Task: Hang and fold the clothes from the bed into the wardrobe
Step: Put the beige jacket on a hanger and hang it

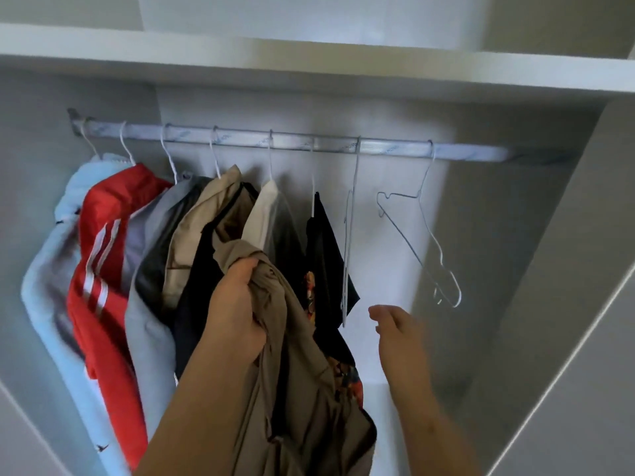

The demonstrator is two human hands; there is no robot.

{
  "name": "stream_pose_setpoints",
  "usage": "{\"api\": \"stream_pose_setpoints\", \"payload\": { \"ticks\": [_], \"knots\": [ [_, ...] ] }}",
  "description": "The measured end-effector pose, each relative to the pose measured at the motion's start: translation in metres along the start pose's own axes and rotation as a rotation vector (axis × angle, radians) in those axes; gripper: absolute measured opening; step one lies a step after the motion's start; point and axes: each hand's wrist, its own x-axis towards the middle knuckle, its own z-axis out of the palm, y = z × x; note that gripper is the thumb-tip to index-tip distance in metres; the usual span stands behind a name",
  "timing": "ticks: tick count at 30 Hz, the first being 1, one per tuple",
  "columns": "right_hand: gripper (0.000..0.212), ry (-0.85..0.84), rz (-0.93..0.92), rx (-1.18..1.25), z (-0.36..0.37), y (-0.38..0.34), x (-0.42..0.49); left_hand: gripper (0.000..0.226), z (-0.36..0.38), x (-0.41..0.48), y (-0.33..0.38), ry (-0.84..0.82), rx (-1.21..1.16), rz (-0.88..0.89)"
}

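Observation:
My left hand (237, 310) grips a bunched khaki garment (302, 400) in front of the open wardrobe. The garment hangs down from my fist toward the bottom of the view. My right hand (398, 331) is raised with loosely curled fingers and holds nothing. It hovers just below and right of an empty white wire hanger (348, 255) on the rail (309, 140). A second empty wire hanger (422, 245) hangs tilted further right. Neither hanger is touched.
Several garments hang on the left of the rail: a light blue one (51, 276), a red jacket with white stripes (99, 269), grey, beige, white and a black patterned one (323, 255). A white shelf (309, 67) runs above. The wardrobe's right wall (549, 269) is close.

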Motion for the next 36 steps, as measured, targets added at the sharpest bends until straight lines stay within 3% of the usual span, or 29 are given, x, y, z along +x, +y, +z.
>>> {"api": "stream_pose_setpoints", "payload": {
  "ticks": [2, 5, 8, 10, 15, 25, 36],
  "knots": [
    [0.022, -0.046, -0.017, 0.059, 0.004, -0.007, 0.022, 0.032, -0.007, 0.015, -0.012, 0.326, -0.069, 0.367],
    [0.012, -0.150, -0.008, 0.090, 0.018, -0.011, 0.047, 0.026, 0.001, 0.020, -0.012, 0.453, -0.040, 0.344],
    [0.025, -0.259, 0.025, 0.079, 0.033, -0.012, 0.066, 0.027, -0.003, 0.029, -0.006, 0.538, -0.035, 0.352],
    [0.031, -0.310, 0.056, 0.063, 0.042, -0.012, 0.073, 0.028, -0.004, 0.030, -0.008, 0.548, -0.029, 0.367],
    [0.013, -0.241, 0.090, 0.182, 0.049, -0.016, 0.083, 0.023, -0.006, 0.032, -0.003, 0.553, -0.091, 0.342],
    [0.031, -0.083, -0.105, 0.202, 0.027, -0.026, 0.079, 0.023, -0.001, 0.036, -0.006, 0.556, -0.065, 0.302],
    [0.026, -0.032, -0.074, 0.282, 0.017, -0.033, 0.016, 0.024, -0.014, -0.007, -0.015, 0.487, -0.045, 0.219]
  ]
}}
